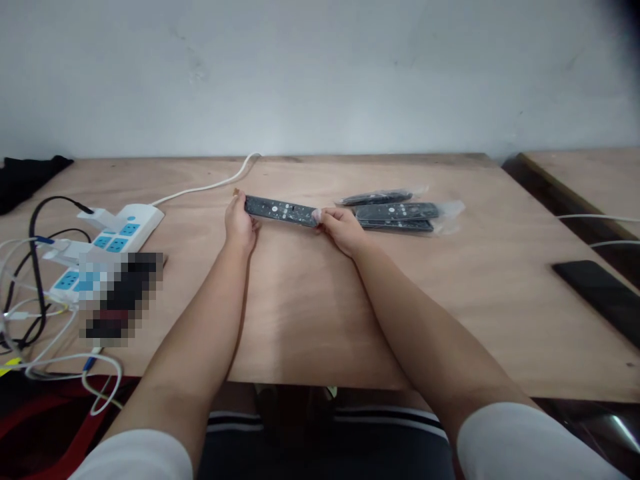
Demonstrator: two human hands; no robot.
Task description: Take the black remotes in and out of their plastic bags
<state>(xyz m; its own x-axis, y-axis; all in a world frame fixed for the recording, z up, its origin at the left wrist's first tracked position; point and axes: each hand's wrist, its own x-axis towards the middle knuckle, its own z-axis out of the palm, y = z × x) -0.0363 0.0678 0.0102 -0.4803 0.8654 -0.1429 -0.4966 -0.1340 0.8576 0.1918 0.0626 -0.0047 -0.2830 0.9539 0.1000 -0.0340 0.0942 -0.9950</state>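
Pale, scuffed wall [320,80] is standing behind a wooden table [320,320]; a second table [595,173] is showing at far right.

Remote [280,209], one, dark with light buttons: is being held over the table's far half, about midway across, its right end sitting lower in view.

Left hand [241,223]: is holding the remote's left end, grip closed about it.

Right hand [343,230]: is pinching the right end, grip narrow, thumb on top.

Bagged remotes [400,212], several, clear plastic: are lying just beyond the right hand, some overlapping; whether the hand is touching them cannot be told.

Power strip [145,217], white, blue sockets: is lying at left, carrying plugs [103,220]; black and white cables [33,253] are looping beside it. White cord [200,189] is running from it to the table's far edge.

Dark item [133,287], pixelated: is lying beside the strip.

Phone [595,287], black: is lying near the right edge.

Black cloth [30,180]: is resting at far left.
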